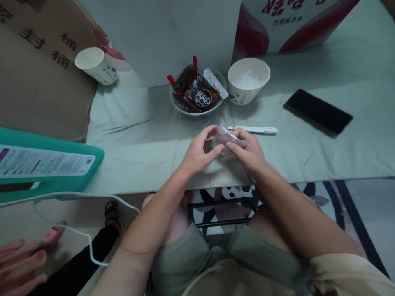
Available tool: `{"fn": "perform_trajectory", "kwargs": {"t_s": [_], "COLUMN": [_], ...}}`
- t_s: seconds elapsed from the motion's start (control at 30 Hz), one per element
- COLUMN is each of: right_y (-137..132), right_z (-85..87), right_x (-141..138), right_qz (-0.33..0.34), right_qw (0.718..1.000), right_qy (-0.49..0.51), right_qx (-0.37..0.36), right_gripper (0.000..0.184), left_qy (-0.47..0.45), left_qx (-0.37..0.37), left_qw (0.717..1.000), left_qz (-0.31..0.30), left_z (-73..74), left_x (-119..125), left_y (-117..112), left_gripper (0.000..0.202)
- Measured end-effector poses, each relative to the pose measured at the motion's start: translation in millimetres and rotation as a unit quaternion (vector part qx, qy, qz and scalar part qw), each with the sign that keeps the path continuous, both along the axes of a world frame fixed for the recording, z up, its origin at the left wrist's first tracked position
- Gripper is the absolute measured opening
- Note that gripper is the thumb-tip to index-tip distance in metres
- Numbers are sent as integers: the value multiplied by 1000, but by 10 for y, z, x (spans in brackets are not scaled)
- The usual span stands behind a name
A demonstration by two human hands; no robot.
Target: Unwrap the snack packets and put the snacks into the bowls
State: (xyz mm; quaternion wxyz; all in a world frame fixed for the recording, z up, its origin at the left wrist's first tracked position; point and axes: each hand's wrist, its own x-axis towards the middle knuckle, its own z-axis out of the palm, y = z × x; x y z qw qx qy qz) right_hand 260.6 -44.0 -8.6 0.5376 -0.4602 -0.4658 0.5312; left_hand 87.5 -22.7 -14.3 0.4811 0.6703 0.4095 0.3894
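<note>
As left grip (198,153) and right grip (250,153) pinch it, clear film (227,136) sits between; white knife (262,130) lies beyond.

1. My crinkled, see-through plastic film (232,138) is tinged pink.
2. I see a slim white-handled tool (263,130) and a black rectangular phone (319,113).
3. My round white paper tub (243,97) bears blue motifs.
4. My cloth shorts (182,263) are plain grey-green, my pale tablecloth (138,164) greenish.
</note>
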Motion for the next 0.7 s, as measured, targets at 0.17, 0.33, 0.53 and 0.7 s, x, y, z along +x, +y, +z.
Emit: {"fn": "perform_trajectory", "kwargs": {"t_s": [0.17, 0.33, 0.53, 0.7], "right_y": [2, 210, 453, 584], "right_z": [49, 117, 159, 147], "right_x": [-35, 204, 543, 614], "right_qz": [90, -45, -195, -264], "right_qw": [960, 958, 964, 953], "right_qy": [238, 278, 172, 145], "right_qx": [-117, -63, 50, 36], "right_gripper": [33, 33, 20, 13], "left_qy": [-147, -115, 76, 317], "left_qx": [-163, -118, 227, 277], "left_qw": [976, 976, 950, 898], "left_qz": [-18, 145, 199, 124], "left_z": [23, 210, 856, 1045], "left_x": [78, 91, 600, 1238], "left_y": [26, 112, 619, 1435], "left_gripper": [49, 27, 24, 27]}}
